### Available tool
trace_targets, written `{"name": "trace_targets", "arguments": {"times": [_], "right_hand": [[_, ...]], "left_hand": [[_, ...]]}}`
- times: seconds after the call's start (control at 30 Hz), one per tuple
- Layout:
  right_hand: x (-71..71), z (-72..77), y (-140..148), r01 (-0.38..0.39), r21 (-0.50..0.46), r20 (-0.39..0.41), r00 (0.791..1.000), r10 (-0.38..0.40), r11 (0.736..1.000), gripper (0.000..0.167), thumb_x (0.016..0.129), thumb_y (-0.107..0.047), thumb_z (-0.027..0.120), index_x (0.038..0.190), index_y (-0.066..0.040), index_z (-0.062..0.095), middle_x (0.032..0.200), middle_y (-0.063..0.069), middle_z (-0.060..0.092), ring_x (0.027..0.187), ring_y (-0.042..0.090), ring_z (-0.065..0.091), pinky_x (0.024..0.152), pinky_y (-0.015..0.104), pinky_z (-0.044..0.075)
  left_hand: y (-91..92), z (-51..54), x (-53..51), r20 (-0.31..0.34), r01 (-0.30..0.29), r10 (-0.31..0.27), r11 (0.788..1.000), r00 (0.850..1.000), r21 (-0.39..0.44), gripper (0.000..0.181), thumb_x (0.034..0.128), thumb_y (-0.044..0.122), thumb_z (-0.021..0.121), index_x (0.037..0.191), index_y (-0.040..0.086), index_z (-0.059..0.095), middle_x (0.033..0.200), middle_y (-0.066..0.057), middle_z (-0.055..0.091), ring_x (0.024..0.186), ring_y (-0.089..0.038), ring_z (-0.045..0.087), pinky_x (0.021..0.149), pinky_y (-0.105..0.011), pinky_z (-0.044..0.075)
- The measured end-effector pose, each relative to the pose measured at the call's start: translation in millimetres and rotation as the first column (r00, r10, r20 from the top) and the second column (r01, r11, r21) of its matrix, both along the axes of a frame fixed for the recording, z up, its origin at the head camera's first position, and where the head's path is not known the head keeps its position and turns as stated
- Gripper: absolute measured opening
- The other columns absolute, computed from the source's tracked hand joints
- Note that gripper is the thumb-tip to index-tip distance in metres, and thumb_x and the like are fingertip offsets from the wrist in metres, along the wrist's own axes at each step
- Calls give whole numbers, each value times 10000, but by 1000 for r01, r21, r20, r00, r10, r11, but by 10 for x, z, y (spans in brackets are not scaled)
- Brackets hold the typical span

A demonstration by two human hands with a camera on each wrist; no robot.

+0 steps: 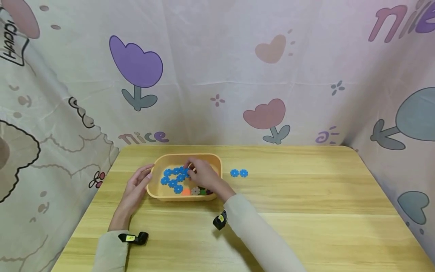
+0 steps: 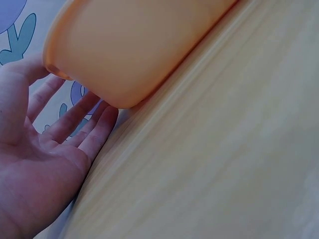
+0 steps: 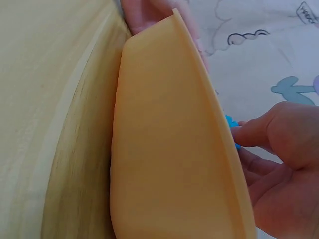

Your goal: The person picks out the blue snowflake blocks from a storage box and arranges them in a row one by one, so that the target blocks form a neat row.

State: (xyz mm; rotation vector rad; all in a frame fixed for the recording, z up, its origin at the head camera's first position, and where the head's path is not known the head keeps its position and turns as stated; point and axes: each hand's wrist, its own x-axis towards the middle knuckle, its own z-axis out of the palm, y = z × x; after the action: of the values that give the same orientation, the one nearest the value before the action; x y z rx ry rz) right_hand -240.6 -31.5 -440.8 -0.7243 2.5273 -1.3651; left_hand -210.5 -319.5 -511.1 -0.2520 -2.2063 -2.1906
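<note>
A yellow-orange plastic bin [image 1: 156, 189] stands on the table, with several blue snowflake-shaped building discs [image 1: 172, 183] inside, many of them linked. My left hand [image 1: 134, 190] holds the bin's left end; in the left wrist view its thumb lies over the rim and its fingers rest along the outer wall. Reaching over the bin, my right hand [image 1: 205, 175] pinches a blue disc [image 3: 231, 121] between thumb and fingers. The bin wall hides part of that disc in the right wrist view. Whether it joins the linked discs is hard to tell.
Two blue discs [image 1: 239, 173] lie side by side on the wooden table [image 1: 299, 211], right of the bin. An orange disc [image 1: 186, 192], a grey-brown disc [image 1: 195, 190] and green and dark discs sit in the bin's front right corner. A patterned cloth [image 1: 210, 68] hangs behind.
</note>
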Motion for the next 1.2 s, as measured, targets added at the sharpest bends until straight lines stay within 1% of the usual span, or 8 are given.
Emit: {"name": "trace_targets", "arguments": {"times": [0.1, 0.2, 0.37, 0.53, 0.7, 0.87, 1.0, 1.2], "right_hand": [[36, 20, 58, 6, -37, -17, 1000, -6, 999, 143, 1038, -45, 586, 1157, -91, 652, 1018, 141, 699, 735, 97, 645, 604, 204, 541], [68, 28, 124, 15, -93, -20, 1000, -17, 996, 147, 1030, -28, 596, 1152, -83, 656, 1001, 116, 693, 757, 193, 699, 610, 211, 564], [157, 4, 222, 22, -170, 2, 1000, -22, 985, 168, 1031, -5, 584, 1176, -64, 646, 977, 86, 682, 820, 339, 726, 629, 234, 590], [213, -11, 341, 31, -179, -10, 999, -33, 983, 203, 1024, -3, 592, 1211, -64, 642, 1003, 89, 686, 841, 321, 723, 662, 240, 600], [242, 16, 519, 59, -180, -48, 996, -68, 982, 248, 1008, -14, 629, 1251, -63, 641, 1041, 92, 696, 847, 240, 714, 687, 253, 608], [289, 39, 708, 87, -195, -56, 993, -100, 977, 295, 984, 3, 663, 1272, -62, 653, 1039, 81, 693, 840, 204, 709, 702, 283, 618], [315, 42, 819, 109, -195, -72, 990, -125, 975, 325, 969, 5, 686, 1286, -62, 664, 1064, 74, 704, 858, 180, 708, 697, 263, 611], [363, 43, 970, 114, -227, -94, 986, -139, 967, 366, 934, 50, 705, 1291, -10, 661, 1150, 147, 717, 915, 238, 717, 733, 271, 614]], "left_hand": [[1, 3, 7, -1, -5, 5, 1000, 1000, -13, 470, 1098, 179, 511, 1530, 26, 409, 1505, -59, 471, 1295, -71, 524, 977, -234, 525], [5, 11, 10, -1, -6, 5, 1000, 1000, -19, 470, 1098, 184, 512, 1531, 32, 411, 1514, -75, 462, 1294, -71, 523, 975, -233, 527], [-18, 8, 64, 4, -4, 4, 1000, 1000, -22, 474, 1099, 183, 508, 1535, 29, 404, 1526, -107, 446, 1297, -84, 525, 981, -239, 525], [-37, 2, 77, 7, -7, 7, 1000, 1000, -11, 477, 1100, 176, 504, 1538, 21, 398, 1536, -135, 437, 1308, -114, 522, 981, -245, 528], [13, 7, 9, 5, -6, 6, 1000, 1000, 12, 479, 1096, 178, 514, 1538, 25, 407, 1532, -148, 442, 1317, -145, 514, 989, -256, 527], [84, -6, -34, 9, 3, -4, 1000, 1000, 24, 484, 1094, 194, 525, 1533, 25, 413, 1549, -192, 415, 1342, -183, 494, 1002, -256, 519], [85, -9, -26, 12, -6, 5, 999, 1000, 34, 491, 1090, 207, 534, 1525, 12, 416, 1542, -206, 410, 1356, -215, 473, 1004, -257, 518], [38, 6, 14, 14, -26, 25, 999, 1000, 33, 487, 1089, 199, 536, 1522, 7, 421, 1525, -180, 435, 1314, -161, 509, 982, -241, 526]]}}
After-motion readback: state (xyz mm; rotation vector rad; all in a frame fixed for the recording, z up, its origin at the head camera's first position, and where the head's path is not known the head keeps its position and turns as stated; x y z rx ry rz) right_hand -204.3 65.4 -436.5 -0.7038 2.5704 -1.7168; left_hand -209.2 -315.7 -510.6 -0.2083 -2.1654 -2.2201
